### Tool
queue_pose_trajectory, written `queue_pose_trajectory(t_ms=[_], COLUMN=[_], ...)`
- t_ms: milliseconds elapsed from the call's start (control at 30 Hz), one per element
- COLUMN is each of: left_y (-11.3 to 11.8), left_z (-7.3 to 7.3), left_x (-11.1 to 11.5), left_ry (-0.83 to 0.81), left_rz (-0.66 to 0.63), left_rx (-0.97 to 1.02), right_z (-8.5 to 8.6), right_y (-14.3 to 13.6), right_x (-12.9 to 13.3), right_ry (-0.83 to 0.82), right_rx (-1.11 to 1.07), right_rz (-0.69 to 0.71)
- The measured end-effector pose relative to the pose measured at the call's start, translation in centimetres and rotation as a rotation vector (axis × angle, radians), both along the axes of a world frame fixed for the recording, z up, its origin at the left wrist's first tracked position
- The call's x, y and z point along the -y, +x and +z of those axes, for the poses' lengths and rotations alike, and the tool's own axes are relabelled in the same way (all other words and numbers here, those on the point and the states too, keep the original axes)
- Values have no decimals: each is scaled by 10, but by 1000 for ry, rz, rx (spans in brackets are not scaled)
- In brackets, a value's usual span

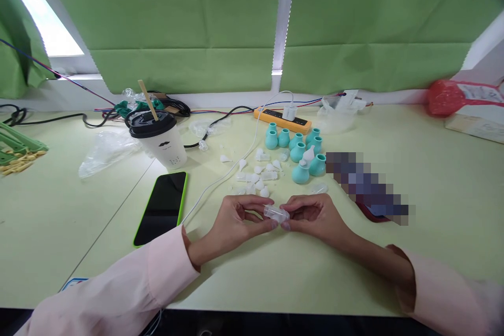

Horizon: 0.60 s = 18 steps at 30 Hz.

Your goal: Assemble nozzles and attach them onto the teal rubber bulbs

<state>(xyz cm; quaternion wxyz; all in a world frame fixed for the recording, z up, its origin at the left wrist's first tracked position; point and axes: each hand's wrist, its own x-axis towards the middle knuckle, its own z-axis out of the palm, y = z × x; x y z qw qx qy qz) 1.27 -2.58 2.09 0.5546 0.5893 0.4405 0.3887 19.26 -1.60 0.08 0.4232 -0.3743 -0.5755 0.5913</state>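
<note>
A small clear plastic tube [276, 213] with something whitish inside is held level above the table between my two hands. My left hand [240, 219] pinches its left end with thumb and fingers. At its right end, the thumb and fingertips of my right hand [313, 215] are closed on it. Beyond my hands lie several small white teardrop-shaped pieces [251, 188] and clear tubes [269, 175]. To their right stand several turquoise round-bodied pots [300, 172]; a white piece [308, 154] rests on the nearest ones.
A green-edged phone [162, 209] and a lidded paper cup [167, 149] with a straw stand left. A white cable [212, 184] runs to an orange power strip [282, 120]. A pixelated object [366, 184] lies right. Plastic bags [110, 149] and a red package [449, 97] are farther out.
</note>
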Motion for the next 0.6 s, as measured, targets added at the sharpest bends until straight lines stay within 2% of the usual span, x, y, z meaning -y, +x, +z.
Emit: queue_pose_trajectory(t_ms=[133, 267, 367, 467, 533, 600], left_y=[0, -4, -12, -20, -25, -27], left_z=[2, 6, 13, 19, 22, 23], left_x=[2, 0, -8, -20, -28, -33], left_ry=[59, 126, 294, 540, 669, 722], left_rz=[-22, -57, 39, 207, 234, 205], left_rx=[-34, -102, -176, -433, -682, -915], right_z=[-3, 0, 4, 7, 8, 9], right_y=[1, 4, 6, 8, 8, 7], right_x=[1, -2, -5, -7, -8, -7], right_ry=[92, 66, 37, 13, -29, -76], right_rx=[41, 71, 90, 54, 17, 1], right_rz=[7, -41, -165, -229, -220, -193])
